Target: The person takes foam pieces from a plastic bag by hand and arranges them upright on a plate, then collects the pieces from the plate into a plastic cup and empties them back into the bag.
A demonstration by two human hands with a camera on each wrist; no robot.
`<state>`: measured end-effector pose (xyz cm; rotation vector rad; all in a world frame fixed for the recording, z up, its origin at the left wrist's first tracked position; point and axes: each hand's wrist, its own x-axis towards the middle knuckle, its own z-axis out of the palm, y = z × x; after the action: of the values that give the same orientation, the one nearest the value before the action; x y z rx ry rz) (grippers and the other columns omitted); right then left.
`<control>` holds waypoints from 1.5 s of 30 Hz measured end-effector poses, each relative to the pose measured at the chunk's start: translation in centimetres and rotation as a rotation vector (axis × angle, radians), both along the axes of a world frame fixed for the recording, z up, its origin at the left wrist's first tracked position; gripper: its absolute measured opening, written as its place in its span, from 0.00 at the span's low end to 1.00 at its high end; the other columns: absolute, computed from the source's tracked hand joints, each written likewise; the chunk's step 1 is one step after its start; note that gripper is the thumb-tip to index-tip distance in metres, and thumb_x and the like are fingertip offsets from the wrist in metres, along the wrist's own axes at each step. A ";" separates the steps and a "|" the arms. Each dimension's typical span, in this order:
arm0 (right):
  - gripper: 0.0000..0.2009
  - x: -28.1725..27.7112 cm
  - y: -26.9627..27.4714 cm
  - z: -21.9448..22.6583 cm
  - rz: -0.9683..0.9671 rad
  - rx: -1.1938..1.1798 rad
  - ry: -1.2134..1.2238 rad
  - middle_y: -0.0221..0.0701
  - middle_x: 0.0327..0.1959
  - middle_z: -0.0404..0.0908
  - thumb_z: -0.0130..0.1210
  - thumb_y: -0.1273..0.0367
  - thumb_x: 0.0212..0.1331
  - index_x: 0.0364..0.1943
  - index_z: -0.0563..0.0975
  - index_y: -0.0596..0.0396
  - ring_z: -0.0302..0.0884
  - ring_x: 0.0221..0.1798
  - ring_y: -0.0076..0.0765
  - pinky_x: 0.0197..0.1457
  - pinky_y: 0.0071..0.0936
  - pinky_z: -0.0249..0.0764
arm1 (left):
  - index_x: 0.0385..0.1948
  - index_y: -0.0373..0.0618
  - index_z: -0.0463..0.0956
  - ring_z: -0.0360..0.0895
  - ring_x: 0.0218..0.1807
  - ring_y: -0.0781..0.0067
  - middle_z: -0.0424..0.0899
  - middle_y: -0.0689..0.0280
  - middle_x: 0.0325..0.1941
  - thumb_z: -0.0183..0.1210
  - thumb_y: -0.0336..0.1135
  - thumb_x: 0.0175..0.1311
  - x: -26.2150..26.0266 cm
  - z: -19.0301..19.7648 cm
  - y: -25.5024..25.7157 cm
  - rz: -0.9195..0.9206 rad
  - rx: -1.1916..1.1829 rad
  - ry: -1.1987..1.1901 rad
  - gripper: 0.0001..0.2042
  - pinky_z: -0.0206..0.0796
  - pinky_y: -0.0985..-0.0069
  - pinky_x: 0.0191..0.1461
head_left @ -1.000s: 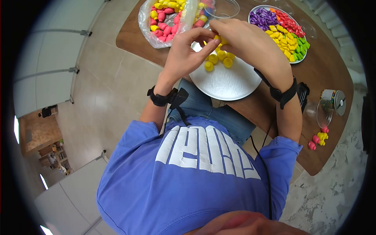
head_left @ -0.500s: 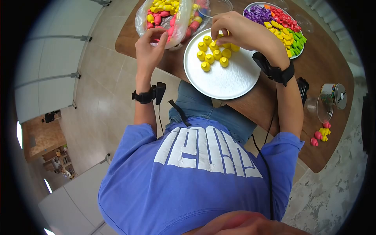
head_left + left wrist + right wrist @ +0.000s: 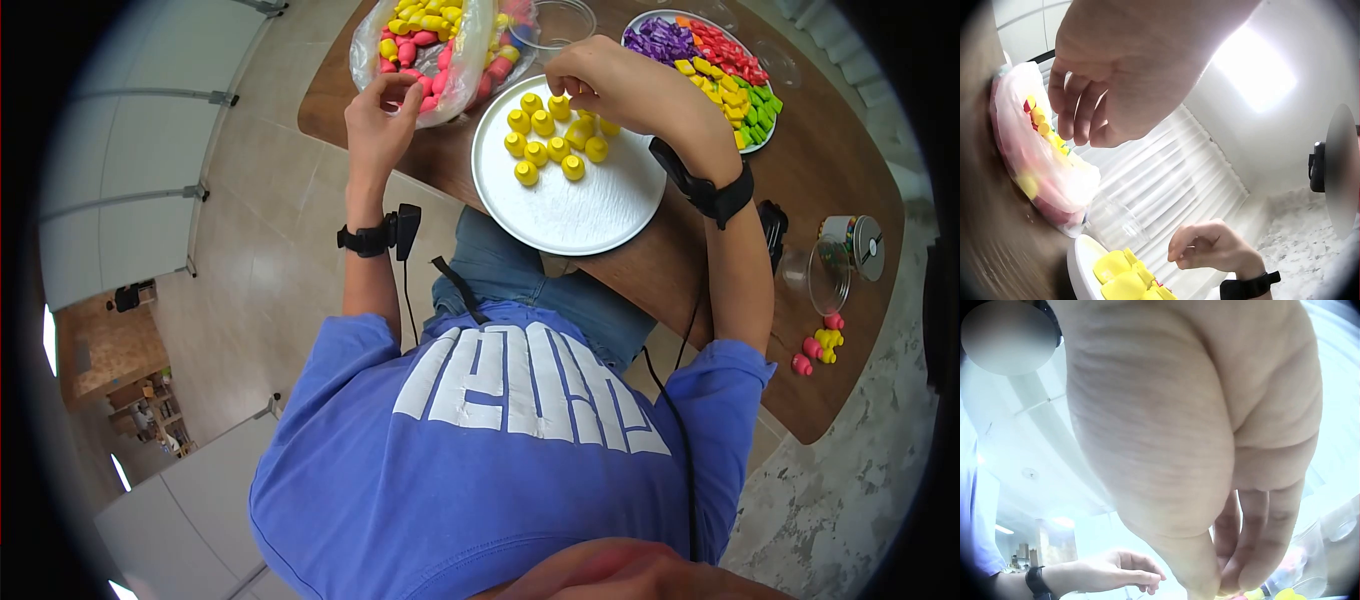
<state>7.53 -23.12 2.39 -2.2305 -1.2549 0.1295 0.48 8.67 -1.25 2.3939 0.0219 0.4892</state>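
Several yellow knob-topped toy pieces (image 3: 526,173) stand grouped on a round white plate (image 3: 600,210); one larger piece (image 3: 578,134) among them looks tipped. My right hand (image 3: 640,90) is over the far side of the plate, fingers bent down. Its fingertips overlap a yellow piece (image 3: 560,108) in the head view; in the left wrist view nothing shows between them. My left hand (image 3: 382,125), loosely bent and holding nothing, is raised at the near edge of a clear plastic bag (image 3: 458,85) of pink and yellow pieces.
A second plate (image 3: 771,130) bears purple, red, yellow and green pieces at the back right. Clear round tubs (image 3: 830,280) and a lidded jar (image 3: 868,247) stand on the brown table (image 3: 740,300). Loose pink and yellow pieces (image 3: 825,342) lie near its right edge.
My left hand has drawn back left from the plate to beside the bag. My right hand has lifted slightly off the pieces, and more yellow pieces now show on the plate.
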 end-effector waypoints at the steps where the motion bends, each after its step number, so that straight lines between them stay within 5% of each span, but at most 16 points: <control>1: 0.06 -0.1 -0.1 -0.1 0.001 0.003 -0.002 0.40 0.34 0.81 0.60 0.82 0.57 0.37 0.77 0.63 0.81 0.39 0.47 0.43 0.35 0.78 | 0.45 0.36 0.85 0.86 0.39 0.77 0.91 0.64 0.38 0.68 0.34 0.67 0.2 -0.2 0.3 0.001 0.003 -0.002 0.11 0.77 0.78 0.44; 7: 0.07 -0.7 -0.6 -0.1 -0.090 -0.010 0.028 0.43 0.36 0.83 0.60 0.81 0.56 0.38 0.77 0.62 0.83 0.40 0.48 0.43 0.38 0.78 | 0.44 0.39 0.85 0.87 0.45 0.63 0.89 0.58 0.39 0.70 0.36 0.62 3.6 -2.7 5.5 0.126 0.234 -0.165 0.13 0.77 0.69 0.51; 9: 0.06 -0.6 -1.0 -1.6 -0.143 -0.013 -0.151 0.44 0.37 0.84 0.63 0.79 0.56 0.37 0.79 0.62 0.84 0.41 0.48 0.43 0.38 0.78 | 0.45 0.42 0.86 0.80 0.58 0.54 0.85 0.54 0.48 0.71 0.40 0.61 4.7 -3.3 6.6 0.193 0.505 -0.170 0.14 0.73 0.61 0.62; 12: 0.07 -0.8 -1.8 -3.0 -0.155 -0.045 -0.159 0.44 0.36 0.84 0.65 0.76 0.54 0.36 0.81 0.61 0.84 0.43 0.48 0.44 0.39 0.79 | 0.44 0.44 0.87 0.70 0.67 0.48 0.76 0.51 0.61 0.70 0.43 0.59 5.9 -3.7 6.7 0.254 0.472 0.006 0.16 0.66 0.53 0.67; 15: 0.03 -1.4 -1.8 -3.0 -0.128 -0.060 -0.161 0.37 0.39 0.77 0.53 0.72 0.62 0.38 0.74 0.52 0.79 0.45 0.49 0.47 0.40 0.76 | 0.44 0.46 0.87 0.68 0.69 0.48 0.75 0.51 0.62 0.70 0.45 0.60 7.1 -4.0 7.1 0.283 0.485 0.064 0.17 0.66 0.51 0.66; 19: 0.04 -2.5 -0.9 -2.6 -0.128 -0.067 -0.198 0.38 0.39 0.78 0.54 0.72 0.61 0.39 0.74 0.52 0.79 0.46 0.48 0.47 0.40 0.76 | 0.46 0.51 0.88 0.70 0.68 0.47 0.76 0.50 0.63 0.71 0.51 0.61 7.8 -3.0 6.7 0.305 0.554 0.215 0.18 0.67 0.54 0.68; 25: 0.05 -3.0 -0.6 -2.0 -0.169 -0.164 -0.122 0.41 0.38 0.79 0.54 0.74 0.61 0.40 0.75 0.55 0.81 0.46 0.49 0.50 0.40 0.78 | 0.54 0.48 0.83 0.68 0.69 0.47 0.75 0.50 0.63 0.69 0.47 0.61 8.5 -3.3 6.7 0.167 0.486 0.019 0.22 0.63 0.46 0.67; 27: 0.05 -3.1 -0.9 -4.1 -0.092 0.067 -0.299 0.42 0.38 0.80 0.55 0.75 0.61 0.40 0.75 0.56 0.81 0.46 0.50 0.52 0.41 0.78 | 0.57 0.50 0.81 0.71 0.66 0.49 0.77 0.54 0.61 0.68 0.45 0.62 9.2 -3.5 6.9 0.137 0.511 -0.061 0.23 0.62 0.44 0.66; 34: 0.06 -2.9 -0.5 -5.7 -0.083 0.078 -0.406 0.42 0.37 0.79 0.55 0.75 0.60 0.41 0.75 0.56 0.80 0.45 0.50 0.50 0.42 0.78 | 0.54 0.50 0.83 0.73 0.69 0.58 0.80 0.64 0.65 0.64 0.40 0.65 10.1 -3.1 7.0 -0.024 0.455 -0.108 0.16 0.61 0.45 0.66; 37: 0.06 -3.1 -0.4 -5.0 -0.081 0.066 -0.375 0.42 0.37 0.79 0.54 0.75 0.60 0.41 0.74 0.56 0.80 0.45 0.50 0.50 0.41 0.77 | 0.53 0.49 0.84 0.80 0.63 0.55 0.83 0.60 0.62 0.60 0.36 0.70 10.1 -3.2 7.0 -0.137 0.645 -0.097 0.13 0.71 0.54 0.62; 39: 0.06 -3.2 -0.3 -4.4 -0.104 -0.019 -0.325 0.42 0.38 0.79 0.54 0.75 0.60 0.41 0.74 0.56 0.80 0.45 0.50 0.50 0.42 0.77 | 0.52 0.46 0.83 0.84 0.57 0.50 0.87 0.55 0.56 0.58 0.34 0.71 10.4 -2.9 6.6 -0.203 0.290 -0.071 0.12 0.74 0.59 0.58; 43: 0.06 -3.1 -0.4 -4.9 -0.093 0.020 -0.350 0.42 0.37 0.79 0.55 0.75 0.59 0.40 0.74 0.56 0.80 0.45 0.50 0.50 0.42 0.77 | 0.55 0.45 0.81 0.86 0.50 0.48 0.88 0.51 0.47 0.55 0.32 0.73 9.2 -1.9 5.3 -0.216 0.317 -0.005 0.13 0.77 0.64 0.54; 45: 0.07 -3.0 -0.5 -5.1 -0.075 0.117 -0.401 0.40 0.38 0.78 0.55 0.75 0.58 0.40 0.74 0.56 0.79 0.44 0.49 0.49 0.41 0.77 | 0.59 0.47 0.80 0.86 0.50 0.60 0.88 0.54 0.50 0.55 0.30 0.75 8.7 -1.7 5.0 -0.225 0.268 0.175 0.15 0.77 0.69 0.55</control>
<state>4.52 -23.60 -2.66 -2.2657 -1.3361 -0.4293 9.18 13.65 -2.97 2.6529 -0.2466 0.1851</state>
